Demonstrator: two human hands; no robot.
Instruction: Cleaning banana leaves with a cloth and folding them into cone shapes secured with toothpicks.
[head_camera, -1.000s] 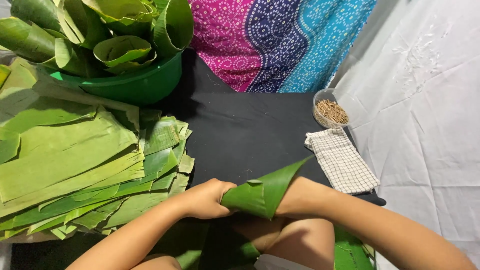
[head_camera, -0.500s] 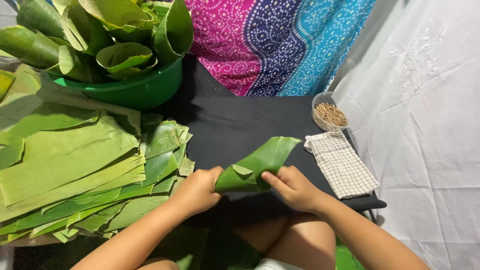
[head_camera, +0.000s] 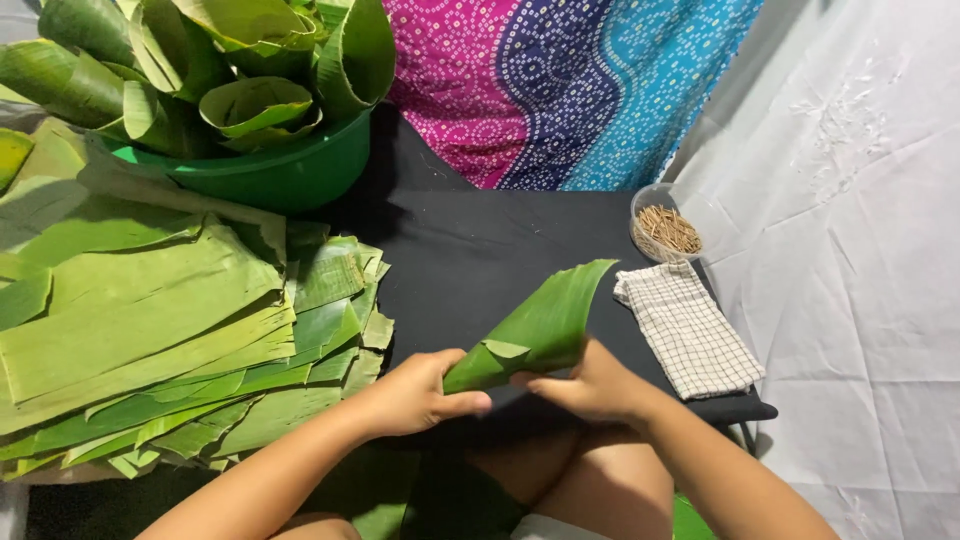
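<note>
A green banana leaf piece is rolled into a cone shape, its narrow end low at the left and its wide end rising toward the upper right. My left hand pinches the narrow end between thumb and fingers. My right hand grips the leaf's lower edge from the right side. Both hands hover over the black table top near its front edge.
A thick stack of flat banana leaf strips lies at the left. A green basin of rolled leaf cones stands behind it. A small clear bowl of short sticks and a folded checked cloth sit at the right.
The leaf has been turned and rolled tighter between my hands. Its wide end now points up and to the right, and my hands have shifted slightly on it.
</note>
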